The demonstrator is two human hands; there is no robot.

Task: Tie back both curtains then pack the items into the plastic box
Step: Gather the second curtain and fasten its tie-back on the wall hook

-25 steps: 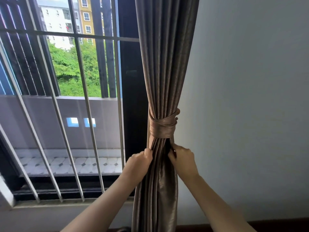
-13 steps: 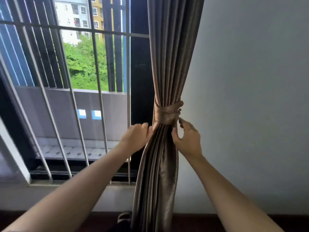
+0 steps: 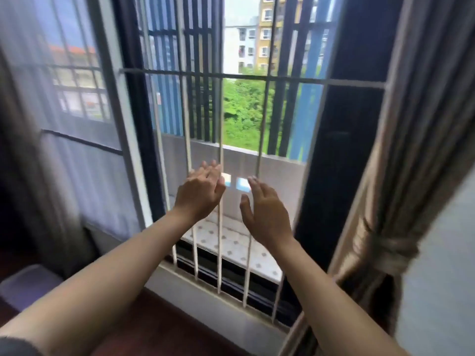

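Note:
The brown right curtain (image 3: pixel 424 124) hangs at the right edge, gathered by a knotted tie-back (image 3: pixel 390 253) of the same cloth. My left hand (image 3: pixel 200 191) and my right hand (image 3: pixel 264 211) are raised side by side in front of the window bars, fingers straight, holding nothing and well left of that curtain. At the far left a second curtain (image 3: pixel 28 140) hangs loose and blurred, with sheer fabric beside it. The plastic box and the items are out of sight.
White window bars (image 3: pixel 221 227) and a dark frame (image 3: pixel 341 160) fill the middle, with a tiled ledge, trees and buildings beyond. A dark wooden floor (image 3: pixel 159 327) lies below the sill. A pale wall is at the right, and a grey blurred object (image 3: pixel 28 283) at lower left.
Both hands have let go of the tied right curtain and swung left in front of the window. The view has turned left, so the curtain now sits at the right edge.

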